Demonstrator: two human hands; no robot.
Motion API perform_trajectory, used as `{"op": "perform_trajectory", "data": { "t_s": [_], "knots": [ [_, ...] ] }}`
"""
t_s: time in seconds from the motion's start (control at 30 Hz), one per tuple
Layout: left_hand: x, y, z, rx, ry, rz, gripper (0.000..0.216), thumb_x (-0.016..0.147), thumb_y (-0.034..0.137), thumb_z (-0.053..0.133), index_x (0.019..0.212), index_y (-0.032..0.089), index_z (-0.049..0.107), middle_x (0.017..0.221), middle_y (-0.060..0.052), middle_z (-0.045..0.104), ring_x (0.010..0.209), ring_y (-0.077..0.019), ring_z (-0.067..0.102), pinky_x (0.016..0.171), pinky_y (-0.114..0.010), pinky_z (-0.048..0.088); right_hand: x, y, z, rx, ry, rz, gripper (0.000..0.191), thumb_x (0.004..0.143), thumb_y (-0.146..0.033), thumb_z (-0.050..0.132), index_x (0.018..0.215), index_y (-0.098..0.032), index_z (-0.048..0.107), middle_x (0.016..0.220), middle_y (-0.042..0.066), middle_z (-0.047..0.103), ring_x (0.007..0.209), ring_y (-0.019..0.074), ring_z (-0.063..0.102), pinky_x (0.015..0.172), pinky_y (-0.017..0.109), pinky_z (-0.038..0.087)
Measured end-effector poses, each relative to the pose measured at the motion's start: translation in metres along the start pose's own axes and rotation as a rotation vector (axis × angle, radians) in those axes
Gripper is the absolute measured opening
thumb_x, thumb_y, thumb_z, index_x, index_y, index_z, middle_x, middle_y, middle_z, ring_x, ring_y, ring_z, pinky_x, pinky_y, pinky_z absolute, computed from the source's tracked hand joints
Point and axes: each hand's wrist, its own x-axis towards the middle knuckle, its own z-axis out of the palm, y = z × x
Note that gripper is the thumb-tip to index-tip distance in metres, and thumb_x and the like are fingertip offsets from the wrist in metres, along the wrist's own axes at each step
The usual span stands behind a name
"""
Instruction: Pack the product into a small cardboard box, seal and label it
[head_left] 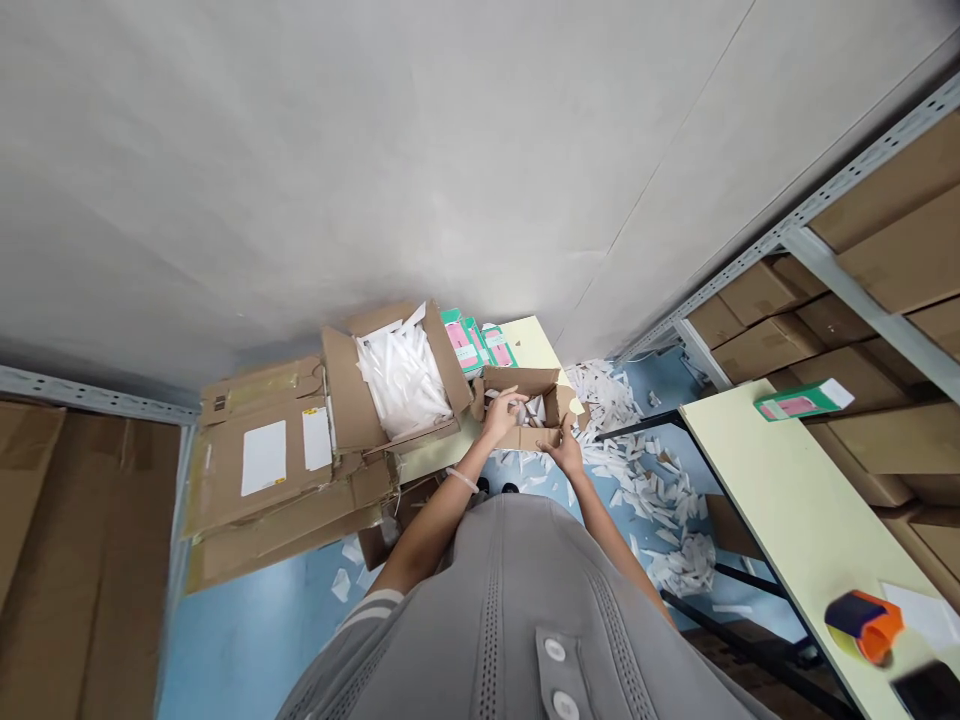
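Observation:
In front of me a small open cardboard box [538, 438] holds white pieces [534, 410] and some darker bits too small to name. My left hand [502, 416] reaches over its left side, fingers bent together above the contents; what they hold is hidden. At the near right corner, my right hand [566, 452] grips the box, with the thumb up by a flap and the fingers against the front wall. To the left, a larger open carton [352, 390] is filled with white wrapped pieces [405, 380].
Green and pink packs [463, 342] lie behind the small box on a pale table [529, 335]. Flattened cartons [262, 400] are stacked at left. White scraps [667, 500] litter the blue floor. A right-hand table [780, 480] bears a green box [802, 402] and an orange tape dispenser [874, 630].

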Motion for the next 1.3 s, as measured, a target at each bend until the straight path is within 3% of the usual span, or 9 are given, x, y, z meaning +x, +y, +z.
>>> {"op": "perform_trajectory", "data": {
  "t_s": [0.13, 0.2, 0.33, 0.4, 0.53, 0.63, 0.93, 1.17, 1.3],
  "knots": [
    [-0.024, 0.028, -0.045, 0.103, -0.134, 0.109, 0.03, 0.083, 0.009, 0.058, 0.105, 0.022, 0.073, 0.12, -0.007, 0.07, 0.116, -0.0228, 0.062, 0.104, -0.038, 0.045, -0.001, 0.001, 0.001, -0.003, 0.018, -0.021, 0.109, 0.073, -0.038, 0.073, 0.157, -0.013, 0.008, 0.125, 0.016, 0.065, 0.114, 0.0323, 0.063, 0.089, 0.039, 0.05],
    [-0.034, 0.042, -0.085, 0.129, -0.021, 0.108, 0.03, 0.091, 0.018, 0.051, 0.114, 0.025, 0.069, 0.118, -0.004, 0.07, 0.107, -0.0195, 0.066, 0.098, -0.035, 0.049, -0.002, 0.001, 0.001, -0.003, 0.019, -0.032, 0.105, 0.075, -0.041, 0.07, 0.157, -0.015, 0.01, 0.125, 0.015, 0.065, 0.114, 0.0317, 0.063, 0.09, 0.039, 0.049],
    [-0.039, 0.041, -0.161, 0.563, 0.376, -0.215, 0.035, 0.094, 0.022, 0.049, 0.127, 0.022, 0.06, 0.127, -0.012, 0.063, 0.114, -0.0267, 0.061, 0.098, -0.042, 0.048, -0.002, 0.001, 0.0, -0.01, 0.014, -0.028, 0.104, 0.076, -0.043, 0.069, 0.157, -0.013, 0.011, 0.124, 0.016, 0.066, 0.114, 0.0323, 0.063, 0.089, 0.038, 0.05],
    [-0.037, 0.028, -0.181, 0.773, 0.315, -0.468, 0.051, 0.088, 0.026, 0.06, 0.138, 0.019, 0.051, 0.134, -0.02, 0.056, 0.122, -0.0361, 0.055, 0.097, -0.049, 0.046, 0.0, 0.0, 0.0, -0.023, 0.012, -0.025, 0.106, 0.076, -0.044, 0.069, 0.157, -0.012, 0.01, 0.124, 0.018, 0.065, 0.115, 0.0332, 0.062, 0.09, 0.038, 0.049],
    [-0.031, -0.003, -0.182, 0.79, -0.001, -0.625, 0.096, 0.076, 0.032, 0.076, 0.155, 0.027, 0.021, 0.148, -0.021, 0.041, 0.125, -0.0378, 0.053, 0.091, -0.042, 0.048, 0.002, 0.0, 0.001, -0.029, 0.009, -0.028, 0.105, 0.076, -0.045, 0.069, 0.157, -0.011, 0.011, 0.125, 0.018, 0.065, 0.116, 0.0332, 0.062, 0.09, 0.038, 0.049],
    [-0.028, -0.017, -0.174, 0.796, 0.054, -0.597, 0.097, 0.079, 0.024, 0.07, 0.157, 0.024, 0.012, 0.14, -0.02, 0.049, 0.118, -0.0323, 0.059, 0.087, -0.035, 0.049, 0.003, 0.0, 0.001, -0.016, 0.008, -0.035, 0.106, 0.075, -0.044, 0.069, 0.157, -0.012, 0.01, 0.126, 0.017, 0.065, 0.117, 0.0316, 0.062, 0.092, 0.038, 0.049],
    [-0.021, -0.033, -0.18, 0.792, 0.071, -0.357, 0.061, 0.083, 0.005, 0.045, 0.143, 0.018, 0.048, 0.112, -0.012, 0.063, 0.1, -0.0223, 0.062, 0.078, -0.028, 0.047, 0.002, 0.0, 0.001, -0.035, 0.0, -0.042, 0.108, 0.075, -0.043, 0.07, 0.157, -0.012, 0.007, 0.128, 0.017, 0.064, 0.118, 0.0319, 0.061, 0.092, 0.039, 0.049],
    [-0.019, -0.041, -0.173, 0.836, -0.084, -0.255, 0.065, 0.083, 0.007, 0.049, 0.145, 0.025, 0.046, 0.106, -0.008, 0.06, 0.095, -0.0205, 0.062, 0.08, -0.026, 0.044, 0.001, -0.005, -0.002, -0.037, -0.009, -0.014, 0.11, 0.071, -0.039, 0.076, 0.157, -0.012, 0.011, 0.127, 0.016, 0.065, 0.115, 0.0316, 0.062, 0.09, 0.036, 0.05],
    [-0.019, -0.042, -0.169, 0.798, -0.116, -0.253, 0.055, 0.082, 0.005, 0.049, 0.134, 0.021, 0.058, 0.108, -0.009, 0.063, 0.096, -0.0204, 0.063, 0.083, -0.027, 0.045, 0.0, -0.007, -0.003, -0.055, -0.02, -0.005, 0.111, 0.072, -0.039, 0.075, 0.157, -0.013, 0.008, 0.126, 0.016, 0.065, 0.114, 0.032, 0.062, 0.089, 0.037, 0.049]
  ]
}}
